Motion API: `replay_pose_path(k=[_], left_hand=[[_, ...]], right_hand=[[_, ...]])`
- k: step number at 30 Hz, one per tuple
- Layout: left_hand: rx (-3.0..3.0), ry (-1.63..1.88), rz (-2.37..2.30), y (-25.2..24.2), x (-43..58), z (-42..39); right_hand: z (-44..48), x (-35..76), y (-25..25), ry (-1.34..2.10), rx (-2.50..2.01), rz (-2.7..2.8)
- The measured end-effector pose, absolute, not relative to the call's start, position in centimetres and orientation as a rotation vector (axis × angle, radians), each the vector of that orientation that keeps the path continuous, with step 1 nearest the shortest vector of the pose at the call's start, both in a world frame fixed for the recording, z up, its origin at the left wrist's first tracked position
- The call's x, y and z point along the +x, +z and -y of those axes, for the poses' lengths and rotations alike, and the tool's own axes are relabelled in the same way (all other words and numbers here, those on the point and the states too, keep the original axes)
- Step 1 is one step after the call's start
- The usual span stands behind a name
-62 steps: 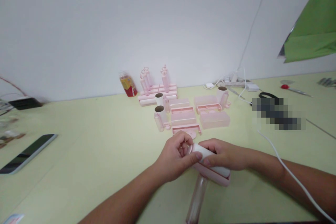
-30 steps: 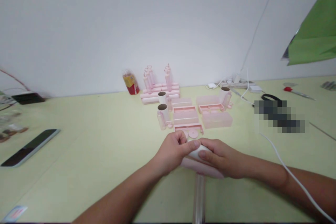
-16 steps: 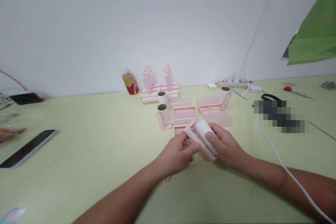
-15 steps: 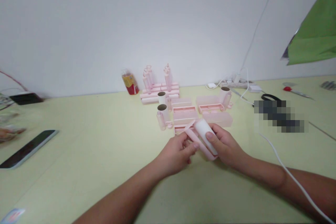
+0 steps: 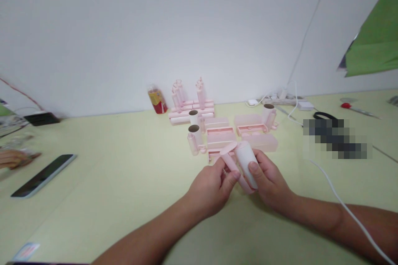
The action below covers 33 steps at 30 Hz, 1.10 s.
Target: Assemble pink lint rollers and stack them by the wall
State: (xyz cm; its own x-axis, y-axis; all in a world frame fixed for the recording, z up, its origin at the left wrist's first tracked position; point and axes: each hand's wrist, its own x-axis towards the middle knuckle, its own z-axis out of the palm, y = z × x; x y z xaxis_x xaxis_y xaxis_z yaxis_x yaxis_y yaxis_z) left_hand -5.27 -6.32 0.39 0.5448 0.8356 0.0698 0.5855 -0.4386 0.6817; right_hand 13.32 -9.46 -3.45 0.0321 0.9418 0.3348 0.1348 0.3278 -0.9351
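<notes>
Slanted above the near side of the table, a long pink plastic holder point(image 5: 229, 160) is gripped by my left hand point(image 5: 211, 184), with the thumb along its side. My right hand point(image 5: 269, 176) is closed around a white roll point(image 5: 247, 159), thumb on its front. The roll lies against the holder, partly inside its open side; how far in is hidden. Just beyond my hands lie pink open trays point(image 5: 220, 131) and translucent pink covers point(image 5: 261, 142). White rolls with brown cores point(image 5: 194, 134) stand near translucent pink tubes point(image 5: 192, 144).
Against the wall stand pink tubes with loops point(image 5: 200, 93) among pink-and-white rollers point(image 5: 192, 119), beside a red-and-yellow bottle point(image 5: 157, 100). A phone point(image 5: 43, 175) lies left. On the right are a power strip point(image 5: 282, 100), a red-handled tool point(image 5: 357, 110) and a white cable point(image 5: 338, 198) crossing my right forearm.
The view has shifted slightly, so the table things appear further right. My left thumb has moved along the holder; both hands keep hold of the holder and roll.
</notes>
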Motion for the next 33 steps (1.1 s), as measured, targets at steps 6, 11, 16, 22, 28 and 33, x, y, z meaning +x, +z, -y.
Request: replay_pose_path(k=[6, 11, 16, 22, 28, 33], left_hand=[[2.116, 0.632, -1.204, 0.8, -5.4, 5.5], [2.365, 0.406, -1.122, 1.3, -6.4, 4.3], [2.683, 0.088, -0.899, 1.4, -8.0, 4.1], [2.77, -0.041, -0.981, 1.7, -8.7, 3.4], [2.775, 0.063, -0.948, 2.3, -8.5, 3.0], [2.575, 0.36, -0.943, 3.1, -9.0, 2.9]], right_hand=[[8.5, 14.4, -2.6, 0.855, -1.212, 1.224], [8.3, 14.5, -2.6, 0.918, -1.166, 1.223], [8.3, 14.4, -2.6, 0.994, -1.103, 1.22], [8.2, 14.7, -2.9, 0.948, -1.07, 1.298], [7.7, 15.0, -3.4, 0.949, -1.073, 1.413], [7.5, 15.2, -3.5, 0.948, -1.079, 1.51]])
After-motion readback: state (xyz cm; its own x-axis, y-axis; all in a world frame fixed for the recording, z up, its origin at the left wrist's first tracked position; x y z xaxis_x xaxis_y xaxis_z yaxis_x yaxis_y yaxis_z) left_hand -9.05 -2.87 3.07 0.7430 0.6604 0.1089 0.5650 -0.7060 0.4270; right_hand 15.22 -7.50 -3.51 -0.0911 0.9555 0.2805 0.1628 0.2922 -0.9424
